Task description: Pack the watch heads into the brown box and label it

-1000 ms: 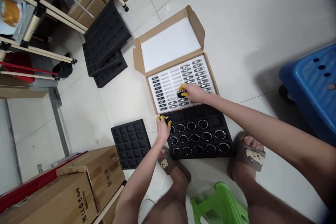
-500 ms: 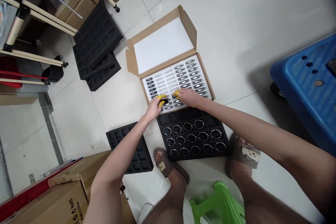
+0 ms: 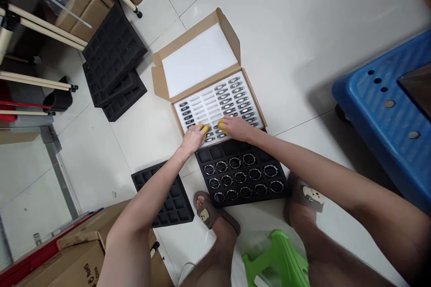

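Note:
My left hand (image 3: 194,138) reaches into the near left part of an open cardboard box (image 3: 262,106), fingers closed with yellow covers on the tips; whatever they hold is hidden. My right hand (image 3: 235,127) is close by on its right, thumb and fingers pinched low over the white foam insert (image 3: 206,104). I cannot make out what is between them. Silver watch cases (image 3: 243,100) stand edge-on in several slots of the insert. Just in front of the box lies a black foam tray (image 3: 232,208) with rows of round watch cases (image 3: 255,174), dark with silver rims.
Another black foam tray (image 3: 175,208) lies left of my foot. Stacked black trays (image 3: 114,54) are at the upper left beside a pipe rack (image 3: 50,33). A blue plastic platform (image 3: 380,94) stands on the right, a green stool (image 3: 279,260) below, and cardboard boxes (image 3: 74,255) at the lower left.
My left hand has turned over and lowered onto the insert; the dark round watch case seen in it before is now hidden. My right hand has barely moved. The view has shifted slightly.

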`<state>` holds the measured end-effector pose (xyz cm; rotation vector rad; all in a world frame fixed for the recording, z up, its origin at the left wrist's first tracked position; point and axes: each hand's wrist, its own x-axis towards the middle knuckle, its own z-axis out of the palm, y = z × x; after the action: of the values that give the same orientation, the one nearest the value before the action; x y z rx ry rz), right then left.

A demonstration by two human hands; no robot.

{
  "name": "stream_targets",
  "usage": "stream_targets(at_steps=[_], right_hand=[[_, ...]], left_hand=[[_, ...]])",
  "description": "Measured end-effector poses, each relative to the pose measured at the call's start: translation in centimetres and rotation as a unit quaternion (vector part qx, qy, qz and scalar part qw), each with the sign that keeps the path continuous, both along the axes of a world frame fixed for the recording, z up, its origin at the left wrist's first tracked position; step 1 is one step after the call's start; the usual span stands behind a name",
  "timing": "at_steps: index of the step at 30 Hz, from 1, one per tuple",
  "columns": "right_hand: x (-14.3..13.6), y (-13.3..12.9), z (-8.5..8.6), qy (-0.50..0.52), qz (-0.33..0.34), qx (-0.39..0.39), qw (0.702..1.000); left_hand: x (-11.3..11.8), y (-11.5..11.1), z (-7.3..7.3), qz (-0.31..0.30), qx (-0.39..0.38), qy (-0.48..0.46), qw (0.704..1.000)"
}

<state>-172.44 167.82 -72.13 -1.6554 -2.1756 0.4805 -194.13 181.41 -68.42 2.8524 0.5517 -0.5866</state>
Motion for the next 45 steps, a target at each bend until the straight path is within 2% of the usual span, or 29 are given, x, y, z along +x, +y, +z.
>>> stream_targets(at_steps=[2, 4, 7, 10, 12, 15, 19, 22, 25, 28, 30, 32, 33, 36, 40, 43, 45], right_hand=[[-0.2, -2.8, 0.1, 0.054, -0.075, 0.023, 0.995], [-0.5, -6.7, 0.0, 0.109, -0.16, 0.033, 0.98], [-1.0, -13.3, -0.8, 0.131, -0.25, -0.011, 0.959], [-1.7, -18.4, -1.8, 0.078, -0.265, -0.099, 0.956], [-2.1, -20.0, -2.3, 0.031, -0.244, -0.139, 0.959], [-2.9, -20.2, -2.3, -0.026, -0.203, -0.152, 0.967], [-4.2, -18.7, -1.1, -0.071, -0.179, -0.162, 0.968], [-5.0, -17.9, 0.0, -0.092, -0.179, -0.19, 0.961], [-5.3, -17.9, 0.3, -0.086, -0.184, -0.196, 0.959], [-5.7, -18.5, -0.2, -0.061, -0.184, -0.202, 0.96], [-6.2, -19.0, -0.5, -0.036, -0.186, -0.208, 0.96], [-6.8, -19.2, -0.5, -0.017, -0.19, -0.218, 0.957], [-7.0, -19.2, -0.5, -0.014, -0.192, -0.224, 0.955], [-7.1, -18.5, -0.4, -0.015, -0.206, -0.229, 0.951], [-6.3, -18.0, -1.1, 0.015, -0.213, -0.232, 0.949], [-5.7, -18.3, -1.6, 0.093, -0.199, -0.244, 0.945], [-5.0, -18.1, -1.3, 0.16, -0.19, -0.226, 0.942]], left_hand=[[-0.3, -0.4, -0.3, -0.013, 0.015, -0.001, 1.0], [-0.6, -0.7, -0.6, -0.025, 0.026, -0.008, 0.999], [-1.1, -0.9, -1.2, -0.028, 0.042, -0.023, 0.998], [-1.5, -0.8, -1.8, -0.016, 0.04, -0.049, 0.998], [-1.7, -0.8, -2.3, 0.002, 0.033, -0.073, 0.997], [-2.2, -1.0, -2.8, 0.04, 0.013, -0.097, 0.994], [-2.3, -1.4, -2.7, 0.074, -0.006, -0.101, 0.992], [-1.7, -1.5, -2.1, 0.103, 0.006, -0.08, 0.991], [-1.1, -2.5, -0.8, 0.131, 0.008, -0.074, 0.989], [-1.4, -6.1, 0.6, 0.153, -0.052, -0.125, 0.979], [-1.9, -10.0, 0.8, 0.171, -0.155, -0.136, 0.964], [-2.4, -14.1, 0.3, 0.221, -0.255, -0.083, 0.938], [-2.6, -15.9, -0.2, 0.254, -0.279, -0.05, 0.925], [-2.5, -19.9, -1.9, 0.319, -0.262, -0.009, 0.911], [-2.1, -21.9, -2.7, 0.365, -0.221, -0.002, 0.904], [-1.9, -22.3, -2.7, 0.371, -0.216, 0.011, 0.903], [-1.7, -22.5, -2.8, 0.37, -0.211, 0.017, 0.904]])
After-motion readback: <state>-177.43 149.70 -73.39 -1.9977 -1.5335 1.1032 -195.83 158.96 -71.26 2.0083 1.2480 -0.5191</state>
